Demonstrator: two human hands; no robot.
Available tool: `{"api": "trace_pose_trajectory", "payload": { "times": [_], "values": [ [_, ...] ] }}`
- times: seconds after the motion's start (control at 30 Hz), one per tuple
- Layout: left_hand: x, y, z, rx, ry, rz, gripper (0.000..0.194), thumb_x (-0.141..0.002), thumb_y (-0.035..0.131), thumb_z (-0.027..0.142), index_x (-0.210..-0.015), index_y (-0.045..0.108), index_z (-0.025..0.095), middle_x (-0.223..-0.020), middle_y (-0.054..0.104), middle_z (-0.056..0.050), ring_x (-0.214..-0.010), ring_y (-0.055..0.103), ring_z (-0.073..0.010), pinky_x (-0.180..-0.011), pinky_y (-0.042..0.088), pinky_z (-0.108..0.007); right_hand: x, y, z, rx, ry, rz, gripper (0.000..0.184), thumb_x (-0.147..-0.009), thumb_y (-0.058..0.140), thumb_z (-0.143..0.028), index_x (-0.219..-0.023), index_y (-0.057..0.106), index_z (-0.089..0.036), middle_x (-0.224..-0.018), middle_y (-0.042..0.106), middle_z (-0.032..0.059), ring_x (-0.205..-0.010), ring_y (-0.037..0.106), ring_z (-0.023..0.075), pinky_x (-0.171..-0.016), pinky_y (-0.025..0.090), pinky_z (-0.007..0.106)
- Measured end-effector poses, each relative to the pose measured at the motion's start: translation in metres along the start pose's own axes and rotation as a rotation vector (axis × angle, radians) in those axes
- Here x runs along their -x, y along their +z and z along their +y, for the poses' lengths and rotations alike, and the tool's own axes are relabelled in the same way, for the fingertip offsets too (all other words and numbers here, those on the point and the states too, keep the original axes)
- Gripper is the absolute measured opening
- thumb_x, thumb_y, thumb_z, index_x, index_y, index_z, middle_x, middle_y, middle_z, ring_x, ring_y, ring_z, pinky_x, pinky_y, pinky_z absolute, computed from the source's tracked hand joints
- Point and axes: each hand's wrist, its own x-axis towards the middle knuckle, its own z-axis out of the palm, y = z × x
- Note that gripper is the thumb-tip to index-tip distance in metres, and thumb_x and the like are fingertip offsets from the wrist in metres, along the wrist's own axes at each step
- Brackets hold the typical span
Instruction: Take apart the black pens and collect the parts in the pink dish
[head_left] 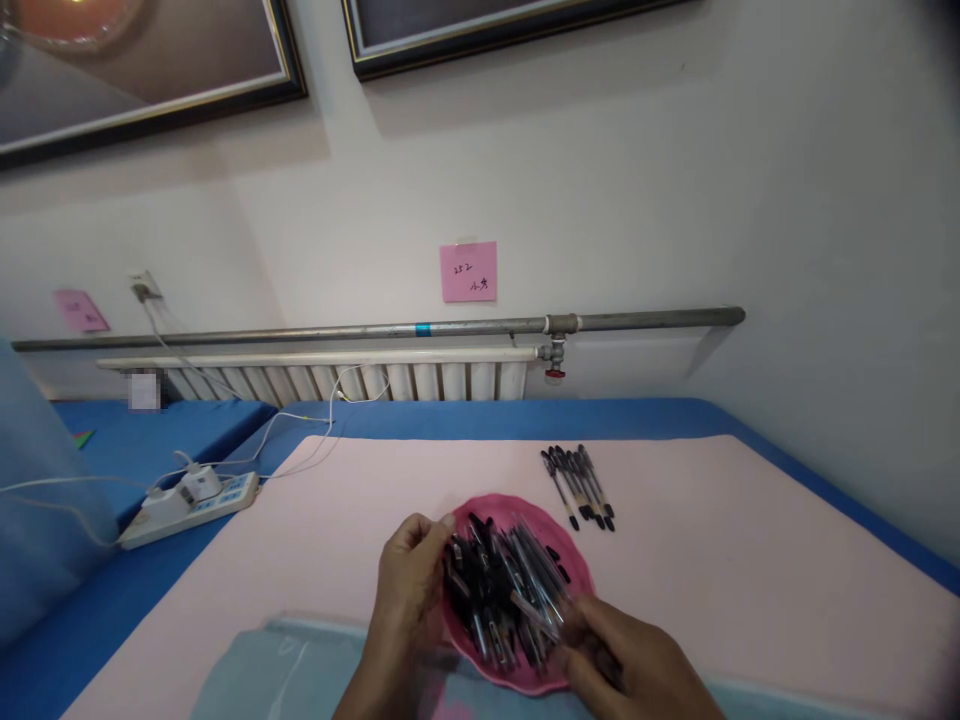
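Observation:
My left hand (409, 580) is closed on the left rim of a pink scalloped plate (573, 545), thumb at the edge. Black pen parts (471, 590) and clear pen barrels (531, 555) lie heaped in the plate. My right hand (634, 650) is at the plate's lower right edge, fingers pinched on a clear pen barrel (534, 612) that points into the heap. Motion blurs its fingertips and the exact grip. Beyond the plate, to the right, several black-capped pens (579, 485) lie in a loose bunch on the pink sheet.
A pink sheet (750, 580) covers the blue table (637, 415). Light blue cloth (255, 665) lies along the near edge. At left stands a power strip (225, 500) with plugs and white cables. A radiator (420, 380) and a pipe (645, 320) run along the wall behind.

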Motion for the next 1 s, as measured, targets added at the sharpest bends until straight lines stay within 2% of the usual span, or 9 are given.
{"api": "trace_pose_trajectory", "payload": {
  "times": [0.2, 0.37, 0.47, 0.53, 0.63, 0.7, 0.77, 0.9, 1.0],
  "values": [
    [-0.015, -0.019, 0.001, -0.029, 0.023, -0.004, 0.046, -0.059, 0.071, 0.048, -0.059, 0.034, 0.020, -0.037, 0.022, 0.015, -0.032, 0.016, -0.0006, -0.034, 0.009, -0.015, -0.003, -0.016, -0.001, -0.090, -0.049, -0.021, 0.011, -0.070, 0.046, -0.022, -0.059, 0.043, -0.022, -0.053, 0.043, -0.0043, -0.053, 0.041, 0.0124, -0.050, 0.029, 0.023],
    [-0.024, -0.030, 0.008, 0.079, 0.066, 0.029, 0.047, -0.057, 0.073, 0.047, -0.060, 0.035, 0.019, -0.044, 0.030, 0.013, -0.033, 0.021, 0.0001, -0.033, 0.011, -0.013, -0.006, -0.027, 0.002, -0.225, 0.018, 0.021, 0.011, -0.069, 0.045, -0.023, -0.059, 0.044, -0.021, -0.051, 0.043, -0.0047, -0.051, 0.040, 0.0118, -0.050, 0.029, 0.023],
    [-0.018, -0.022, 0.003, 0.082, 0.041, -0.002, 0.047, -0.057, 0.073, 0.047, -0.060, 0.036, 0.019, -0.043, 0.031, 0.013, -0.032, 0.022, 0.0000, -0.032, 0.012, -0.013, -0.008, -0.024, 0.002, -0.411, 0.102, 0.048, 0.015, -0.074, 0.046, -0.030, -0.061, 0.045, -0.021, -0.050, 0.041, -0.0062, -0.045, 0.035, 0.0098, -0.046, 0.028, 0.023],
    [-0.010, -0.010, -0.009, 0.070, -0.013, -0.088, 0.047, -0.058, 0.072, 0.048, -0.059, 0.035, 0.020, -0.042, 0.031, 0.013, -0.031, 0.021, -0.0005, -0.031, 0.011, -0.014, -0.008, -0.018, 0.000, -0.552, 0.132, 0.023, 0.018, -0.076, 0.048, -0.036, -0.067, 0.050, -0.021, -0.051, 0.043, -0.0063, -0.045, 0.037, 0.0091, -0.046, 0.029, 0.022],
    [0.003, 0.008, -0.030, 0.050, -0.070, -0.232, 0.044, -0.063, 0.068, 0.050, -0.060, 0.036, 0.020, -0.039, 0.029, 0.013, -0.029, 0.019, -0.0013, -0.031, 0.010, -0.015, -0.005, -0.005, -0.003, -0.688, 0.119, -0.137, 0.018, -0.072, 0.054, -0.036, -0.074, 0.055, -0.019, -0.056, 0.049, -0.0048, -0.049, 0.045, 0.0093, -0.051, 0.035, 0.022],
    [0.008, 0.014, -0.037, 0.051, -0.031, -0.250, 0.042, -0.063, 0.069, 0.048, -0.060, 0.039, 0.019, -0.040, 0.034, 0.011, -0.031, 0.024, -0.0015, -0.033, 0.015, -0.015, -0.002, 0.001, -0.004, -0.698, 0.128, -0.236, 0.015, -0.070, 0.056, -0.033, -0.071, 0.056, -0.018, -0.057, 0.053, -0.0036, -0.047, 0.046, 0.0088, -0.050, 0.035, 0.022],
    [0.008, 0.012, -0.035, 0.046, 0.015, -0.219, 0.040, -0.063, 0.068, 0.048, -0.059, 0.041, 0.019, -0.041, 0.038, 0.010, -0.032, 0.027, -0.0019, -0.034, 0.018, -0.015, -0.001, 0.002, -0.003, -0.667, 0.156, -0.277, 0.013, -0.069, 0.056, -0.030, -0.067, 0.055, -0.018, -0.053, 0.053, -0.0035, -0.044, 0.044, 0.0081, -0.046, 0.032, 0.021],
    [-0.001, -0.004, -0.015, -0.134, 0.075, -0.108, 0.037, -0.068, 0.060, 0.049, -0.055, 0.041, 0.020, -0.035, 0.036, 0.009, -0.030, 0.026, -0.0046, -0.032, 0.020, -0.018, -0.004, -0.005, 0.001, -0.630, 0.153, -0.232, 0.014, -0.072, 0.053, -0.031, -0.067, 0.054, -0.018, -0.048, 0.048, -0.0056, -0.041, 0.040, 0.0073, -0.043, 0.030, 0.020],
    [-0.008, -0.015, -0.008, -0.413, 0.068, -0.125, 0.024, -0.072, 0.055, 0.038, -0.060, 0.051, 0.018, -0.036, 0.040, 0.008, -0.030, 0.029, -0.0066, -0.033, 0.023, -0.020, -0.009, -0.007, 0.004, -0.604, 0.137, -0.178, 0.018, -0.075, 0.051, -0.035, -0.069, 0.053, -0.018, -0.052, 0.049, -0.0051, -0.043, 0.041, 0.0067, -0.043, 0.031, 0.020]
  ]
}}
